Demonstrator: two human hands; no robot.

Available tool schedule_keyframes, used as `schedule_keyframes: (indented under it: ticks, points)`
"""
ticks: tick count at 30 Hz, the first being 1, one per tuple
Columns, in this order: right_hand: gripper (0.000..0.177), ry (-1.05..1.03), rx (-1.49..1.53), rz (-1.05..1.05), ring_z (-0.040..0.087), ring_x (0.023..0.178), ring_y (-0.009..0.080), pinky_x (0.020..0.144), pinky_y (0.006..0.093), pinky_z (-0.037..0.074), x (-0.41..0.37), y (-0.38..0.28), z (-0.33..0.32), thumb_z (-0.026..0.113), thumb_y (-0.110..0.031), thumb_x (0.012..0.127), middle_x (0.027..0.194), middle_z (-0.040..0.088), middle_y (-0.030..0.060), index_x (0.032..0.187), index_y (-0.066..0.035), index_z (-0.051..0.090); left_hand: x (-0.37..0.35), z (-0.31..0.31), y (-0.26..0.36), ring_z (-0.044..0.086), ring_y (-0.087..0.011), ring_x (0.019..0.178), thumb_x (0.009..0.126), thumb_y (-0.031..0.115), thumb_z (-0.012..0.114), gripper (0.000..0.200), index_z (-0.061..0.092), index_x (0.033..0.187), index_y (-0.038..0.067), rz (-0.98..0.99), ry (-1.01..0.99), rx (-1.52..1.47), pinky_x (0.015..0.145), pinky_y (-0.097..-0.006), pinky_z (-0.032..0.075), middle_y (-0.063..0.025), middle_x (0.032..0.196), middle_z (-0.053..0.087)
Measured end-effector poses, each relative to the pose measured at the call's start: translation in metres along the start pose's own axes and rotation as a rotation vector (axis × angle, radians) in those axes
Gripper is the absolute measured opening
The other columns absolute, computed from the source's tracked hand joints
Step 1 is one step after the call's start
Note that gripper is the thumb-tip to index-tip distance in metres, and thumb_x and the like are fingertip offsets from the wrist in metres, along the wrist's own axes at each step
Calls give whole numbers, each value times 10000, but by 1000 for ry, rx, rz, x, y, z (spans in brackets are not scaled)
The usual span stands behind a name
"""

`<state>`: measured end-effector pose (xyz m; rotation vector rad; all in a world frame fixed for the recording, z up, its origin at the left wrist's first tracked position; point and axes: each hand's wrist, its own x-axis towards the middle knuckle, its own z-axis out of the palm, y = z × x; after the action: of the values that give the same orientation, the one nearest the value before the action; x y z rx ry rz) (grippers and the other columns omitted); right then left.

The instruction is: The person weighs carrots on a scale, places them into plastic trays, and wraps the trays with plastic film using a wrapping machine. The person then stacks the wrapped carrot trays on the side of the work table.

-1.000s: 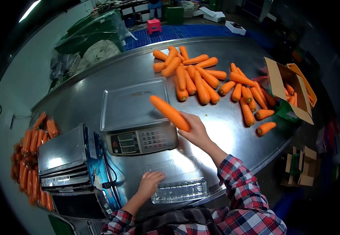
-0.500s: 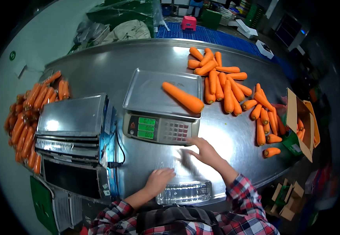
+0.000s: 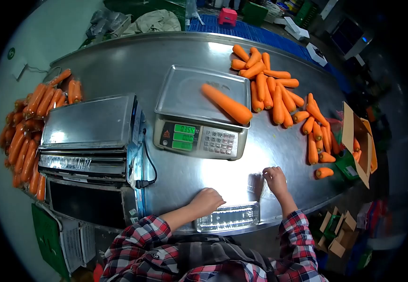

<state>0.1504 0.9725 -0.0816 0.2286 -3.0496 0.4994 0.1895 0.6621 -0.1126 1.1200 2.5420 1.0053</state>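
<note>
My left hand (image 3: 207, 202), its fingers together and curled down, is at the back left edge of a clear plastic tray (image 3: 227, 218); its fingertips are hidden. To the right, my right hand (image 3: 275, 181) pinches at the top of something thin and transparent, too faint to make out. Behind both hands stands a scale (image 3: 173, 136) with a lit green display. One large carrot (image 3: 227, 104) lies diagonally on its metal pan.
Loose carrots (image 3: 278, 105) lie at the back right, near an open cardboard box (image 3: 349, 141). A wrapping machine (image 3: 89, 123) with a black cable stands left of the scale. Bagged carrots (image 3: 25, 145) are piled at the far left of the metal table (image 3: 119, 61).
My right hand has moved right, away from the scale keys, and its fingers have closed. My left hand has shifted slightly right and curled. The view has shifted, and the display reading differs.
</note>
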Motion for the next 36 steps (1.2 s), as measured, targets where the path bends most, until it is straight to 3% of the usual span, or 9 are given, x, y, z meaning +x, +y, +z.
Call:
schedule_keyframes:
  ticks: [3,6,12,14,17,25,27,32,36]
  points:
    - [66,-47,-26,10,546,785,292,729,380,450,17,28,17,651,-97,736,783,621,92,800,-82,653,-7,-8,-5,566,-270,807,853,256,576,239,652,746,57,-142,69,-15,774,-386,434,-86,740,626]
    - [288,149,165,-82,560,941,306,844,378,451,49,29,13,677,-139,760,1016,591,135,1020,-44,598,-6,-16,4,569,-288,814,850,236,585,216,644,775,42,-323,-2,-6,742,-377,455,-99,774,632]
    - [617,362,384,-265,446,1176,369,1017,421,326,157,-61,-33,681,-269,777,1249,493,206,1276,-12,425,-3,7,44,555,-297,900,833,173,592,139,630,885,50,-191,266,-67,814,-388,437,-97,941,622]
    - [652,117,247,-213,506,1040,378,884,455,405,186,-75,-7,697,-284,718,1097,552,210,1258,-31,434,-3,7,51,562,-281,908,803,120,612,113,634,895,57,-202,270,-46,809,-386,435,-86,937,624]
    - [526,146,177,-218,563,844,389,743,467,438,198,-81,-16,708,-306,701,883,601,201,1092,-23,498,-4,9,52,582,-264,875,750,67,647,96,646,845,70,-194,348,18,787,-375,433,-66,896,642]
    - [501,-105,1514,399,591,785,116,522,234,426,96,37,-74,520,-420,857,914,599,82,1202,-60,474,38,-5,82,551,-321,939,847,67,537,131,639,911,16,-144,256,29,854,-403,416,-140,926,625]
    - [448,214,1415,480,571,630,109,469,194,388,62,112,-65,479,-455,872,909,613,31,1186,-135,495,43,-1,80,548,-319,938,848,72,542,129,637,915,17,-160,203,28,850,-407,416,-138,924,625]
    - [349,1143,1126,601,513,615,103,501,232,424,-22,283,-126,493,-404,904,883,530,14,1087,-109,463,58,10,79,553,-318,911,856,88,542,131,642,901,18,-134,173,13,838,-403,420,-142,931,628]
    - [369,1328,1107,755,504,538,100,400,212,348,-45,332,-219,621,-364,840,824,553,19,1063,-115,464,64,18,82,561,-318,895,861,108,540,144,646,899,19,-183,154,47,828,-398,428,-142,920,632]
